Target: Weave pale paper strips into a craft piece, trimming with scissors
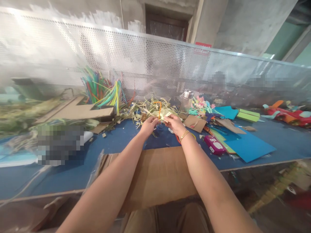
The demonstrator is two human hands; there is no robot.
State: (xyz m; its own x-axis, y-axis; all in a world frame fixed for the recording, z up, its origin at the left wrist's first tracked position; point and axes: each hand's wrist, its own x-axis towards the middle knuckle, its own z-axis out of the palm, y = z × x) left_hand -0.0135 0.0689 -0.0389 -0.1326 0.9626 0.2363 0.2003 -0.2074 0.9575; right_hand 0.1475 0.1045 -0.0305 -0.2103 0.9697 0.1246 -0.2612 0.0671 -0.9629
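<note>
My left hand (148, 127) is closed, thumb and fingers pinched at the lower end of a bent orange pipe cleaner (159, 108). Close beside it, my right hand (175, 125) pinches a pale, yellowish-white strip (166, 116) that looks like dried corn husk. The strip and the pipe cleaner meet between my fingertips; how they are joined is too small to make out. Both hands are held above the blue table, just in front of a heap of dried husk strips (143, 108).
Cardboard (160, 174) lies before me over the table's near edge. Colourful pipe cleaners (102, 89) stand back left by a cut cardboard piece (73, 110). To the right are a glass jar (187, 100), blue card (250, 144), a purple box (214, 144) and a red toy (286, 113).
</note>
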